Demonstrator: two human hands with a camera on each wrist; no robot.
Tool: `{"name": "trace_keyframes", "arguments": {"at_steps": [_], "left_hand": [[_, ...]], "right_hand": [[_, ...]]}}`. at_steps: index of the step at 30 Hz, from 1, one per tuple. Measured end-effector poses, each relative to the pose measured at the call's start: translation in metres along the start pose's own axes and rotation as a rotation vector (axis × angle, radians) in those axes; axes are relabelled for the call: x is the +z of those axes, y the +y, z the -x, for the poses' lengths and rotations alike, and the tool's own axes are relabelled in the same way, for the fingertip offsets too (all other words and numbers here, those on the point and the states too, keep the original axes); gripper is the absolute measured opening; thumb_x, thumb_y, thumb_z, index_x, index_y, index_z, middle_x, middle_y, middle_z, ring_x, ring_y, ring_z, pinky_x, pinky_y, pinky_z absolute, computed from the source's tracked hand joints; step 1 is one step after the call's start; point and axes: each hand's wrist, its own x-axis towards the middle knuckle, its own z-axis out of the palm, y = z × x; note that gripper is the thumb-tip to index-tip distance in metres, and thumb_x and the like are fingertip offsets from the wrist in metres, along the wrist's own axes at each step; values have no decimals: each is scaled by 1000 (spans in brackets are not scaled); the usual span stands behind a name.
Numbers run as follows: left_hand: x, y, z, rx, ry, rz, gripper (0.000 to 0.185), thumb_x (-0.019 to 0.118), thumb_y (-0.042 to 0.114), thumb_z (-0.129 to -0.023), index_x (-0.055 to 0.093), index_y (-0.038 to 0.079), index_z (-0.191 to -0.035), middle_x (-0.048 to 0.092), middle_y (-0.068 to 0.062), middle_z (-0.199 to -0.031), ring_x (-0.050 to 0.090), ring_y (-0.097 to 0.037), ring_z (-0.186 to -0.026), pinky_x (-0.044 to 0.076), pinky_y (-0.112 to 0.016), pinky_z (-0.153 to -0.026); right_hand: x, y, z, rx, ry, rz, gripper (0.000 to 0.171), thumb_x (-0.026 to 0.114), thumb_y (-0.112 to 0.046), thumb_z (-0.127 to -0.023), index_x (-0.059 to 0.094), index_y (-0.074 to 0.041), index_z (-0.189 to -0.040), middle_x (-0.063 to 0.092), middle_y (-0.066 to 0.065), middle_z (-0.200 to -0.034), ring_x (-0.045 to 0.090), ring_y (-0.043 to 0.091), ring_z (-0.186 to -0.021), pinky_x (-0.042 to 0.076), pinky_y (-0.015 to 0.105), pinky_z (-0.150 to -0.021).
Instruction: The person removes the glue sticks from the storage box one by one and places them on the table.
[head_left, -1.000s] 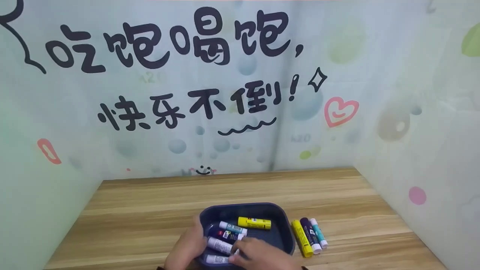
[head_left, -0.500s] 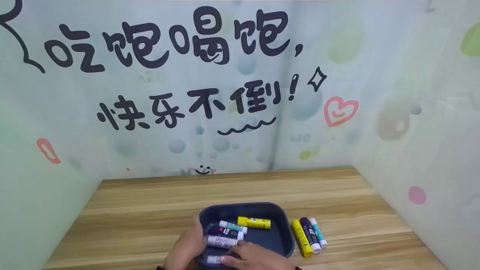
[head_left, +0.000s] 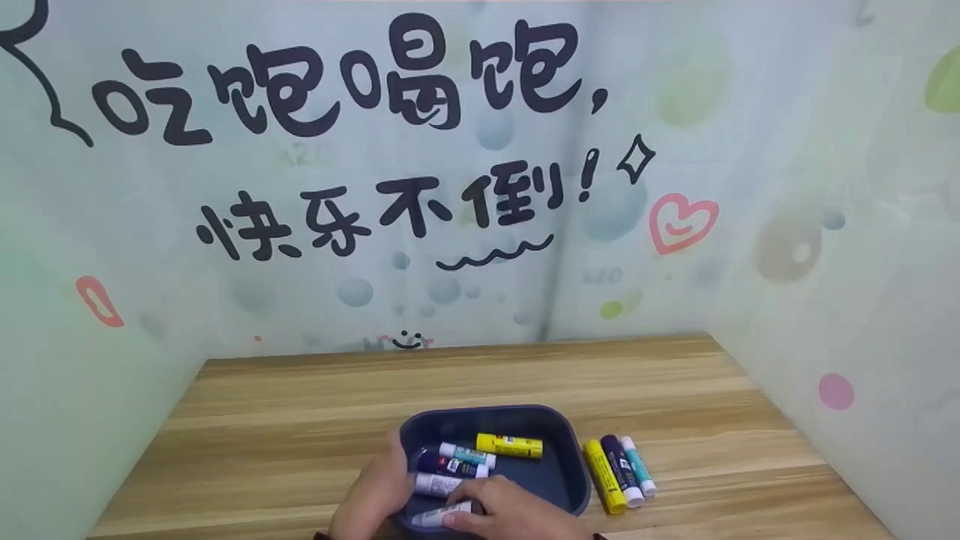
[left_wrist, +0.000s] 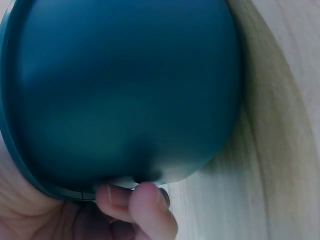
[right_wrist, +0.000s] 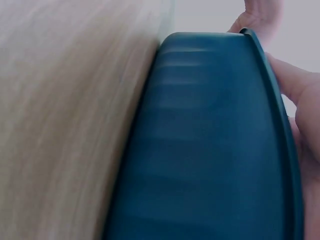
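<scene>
A dark blue tray [head_left: 487, 412] sits on the wooden table near its front edge and holds several glue sticks. My left hand [head_left: 384, 481] grips the tray's left rim; in the left wrist view its fingers [left_wrist: 140, 205] curl under the tray's outer wall [left_wrist: 125, 90]. My right hand [head_left: 480, 511] reaches into the tray's near side and pinches a white stick [head_left: 431, 516], which lies tilted. A yellow stick [head_left: 510, 445], a teal-and-white stick [head_left: 466, 454] and a dark stick [head_left: 450, 466] lie further back in the tray. The right wrist view shows mostly the tray's wall [right_wrist: 210, 140].
Three sticks lie side by side on the table [head_left: 300, 420] just right of the tray: yellow [head_left: 604, 466], dark purple [head_left: 621, 459], teal [head_left: 637, 465]. Printed panels [head_left: 450, 187] wall in the back and both sides of the table.
My right hand has drawn back toward the tray's near edge and taken hold of the nearest white stick, which now lies tilted. The left hand and the tray have stayed put.
</scene>
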Motion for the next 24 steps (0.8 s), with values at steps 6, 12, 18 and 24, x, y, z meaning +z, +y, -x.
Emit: {"name": "trace_keyframes", "arguments": {"at_steps": [6,12,18,24], "left_hand": [[0,0,0,1,-1,-6,64,57,2,-74,25,-8,-128,59,-32,-87,60,-40,-84,47,-50,-70],[0,0,0,-4,-7,-30,62,56,2,-75,24,-9,-128,59,-32,-85,60,-40,-83,47,-49,-71],[0,0,0,-3,-7,-28,62,56,2,-76,23,-9,-128,59,-33,-88,60,-42,-86,47,-51,-74],[-1,0,0,-2,-8,-21,62,55,2,-77,23,-9,-129,59,-33,-88,60,-42,-85,47,-50,-73]], "right_hand": [[-4,-10,5,-53,80,125,25,56,-42,-85,60,-24,-101,57,-14,-91,51,2,-79,44,20,-71],[-15,-18,15,-60,197,249,27,58,-46,-82,57,-25,-100,57,-15,-97,49,1,-85,46,23,-79],[-29,-16,27,-154,325,338,27,59,-41,-83,58,-20,-100,58,-10,-97,51,2,-83,47,21,-75],[-48,-11,38,-224,445,368,23,61,-34,-83,59,-14,-95,58,-5,-89,50,3,-74,44,17,-62]]}}
